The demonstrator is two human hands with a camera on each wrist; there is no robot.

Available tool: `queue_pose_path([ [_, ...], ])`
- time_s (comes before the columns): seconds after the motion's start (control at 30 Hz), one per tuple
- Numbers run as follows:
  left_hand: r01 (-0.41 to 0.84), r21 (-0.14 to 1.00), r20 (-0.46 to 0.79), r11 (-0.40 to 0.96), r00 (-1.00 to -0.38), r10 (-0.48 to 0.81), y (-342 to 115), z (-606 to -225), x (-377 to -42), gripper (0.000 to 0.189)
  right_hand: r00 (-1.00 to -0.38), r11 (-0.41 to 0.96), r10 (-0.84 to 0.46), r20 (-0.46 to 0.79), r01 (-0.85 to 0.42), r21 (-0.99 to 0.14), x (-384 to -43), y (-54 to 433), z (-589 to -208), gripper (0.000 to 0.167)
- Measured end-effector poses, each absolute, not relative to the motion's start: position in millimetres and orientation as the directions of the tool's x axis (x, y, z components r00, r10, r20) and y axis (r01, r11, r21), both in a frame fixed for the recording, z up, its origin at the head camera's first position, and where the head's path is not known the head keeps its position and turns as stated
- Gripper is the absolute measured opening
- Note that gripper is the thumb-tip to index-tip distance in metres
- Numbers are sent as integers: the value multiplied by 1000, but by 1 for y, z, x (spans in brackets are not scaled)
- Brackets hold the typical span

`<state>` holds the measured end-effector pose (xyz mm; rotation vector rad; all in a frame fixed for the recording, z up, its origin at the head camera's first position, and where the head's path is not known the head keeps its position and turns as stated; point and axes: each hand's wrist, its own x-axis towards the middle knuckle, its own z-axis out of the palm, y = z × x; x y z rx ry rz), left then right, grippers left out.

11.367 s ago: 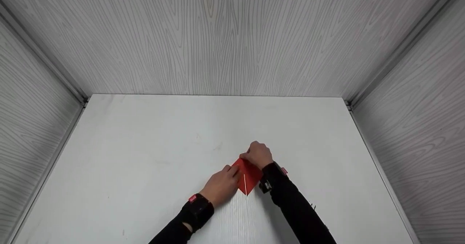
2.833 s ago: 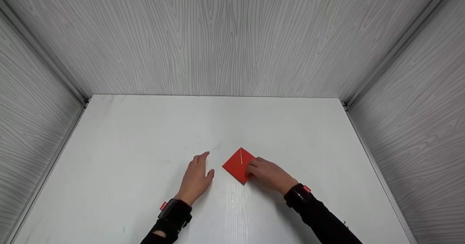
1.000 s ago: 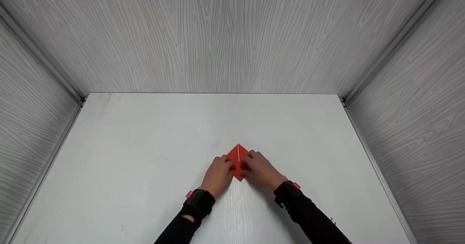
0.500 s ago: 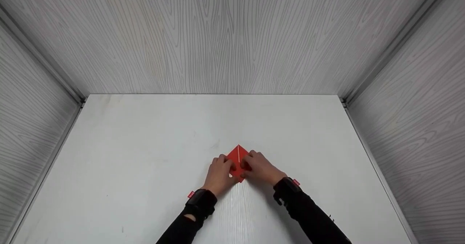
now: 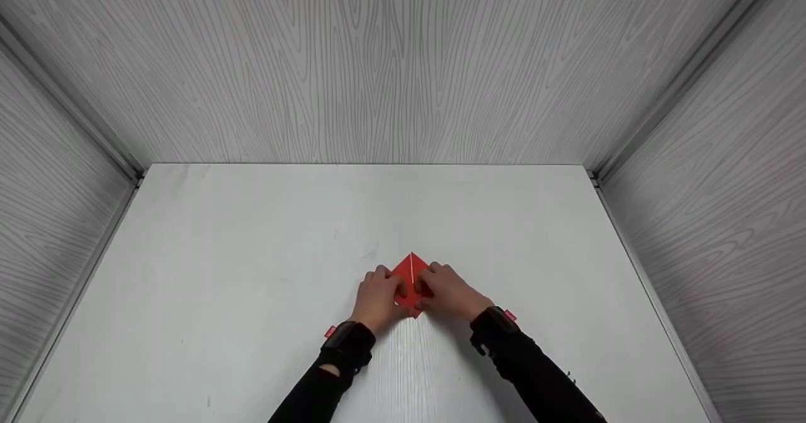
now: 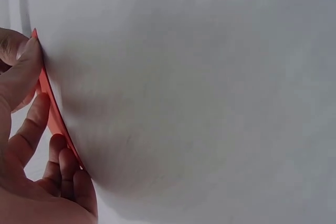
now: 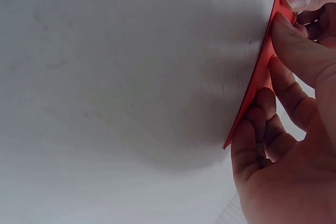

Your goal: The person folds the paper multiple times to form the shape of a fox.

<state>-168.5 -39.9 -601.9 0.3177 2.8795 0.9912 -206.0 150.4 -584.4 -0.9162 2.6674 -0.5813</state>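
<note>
A red square of folded paper (image 5: 406,268) is turned like a diamond, one corner pointing away from me. A thin white slit runs down from that far corner. My left hand (image 5: 378,298) pinches its left side, and my right hand (image 5: 452,294) pinches the right side. Seen from the left wrist, the red paper (image 6: 56,119) slants edge-on between thumb and fingers. The right wrist view shows the red paper (image 7: 256,80) with the right fingertips along its edge and a shadow on the table beside it. Fingers cover much of the paper's middle.
The white tabletop (image 5: 252,234) stretches around both hands. Grey wood-grain panels stand behind it (image 5: 378,64), at the left (image 5: 56,196) and at the right (image 5: 711,209).
The slit pointed toward me at first, then away. My left hand was off the paper 2.8 s ago and has since come onto its left side. Over the last second, the fingers shift only slightly.
</note>
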Motion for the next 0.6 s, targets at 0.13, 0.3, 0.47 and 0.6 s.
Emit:
queue_pose_path([
  [0.13,177,608,-23,774,-970,240,-41,-600,-175,30,-772,730,-623,-129,-513,-451,-206,150,-582,22],
  [0.3,175,611,-23,772,-971,239,-46,-602,-183,27,-776,733,-618,-125,-511,-449,-206,150,-581,23],
  [0.47,175,628,-41,758,-965,257,-53,-601,-190,30,-783,746,-607,-139,-500,-440,-206,149,-581,22],
  [0.6,142,658,-69,739,-967,247,-62,-599,-195,28,-788,758,-594,-163,-481,-440,-206,147,-581,23],
])
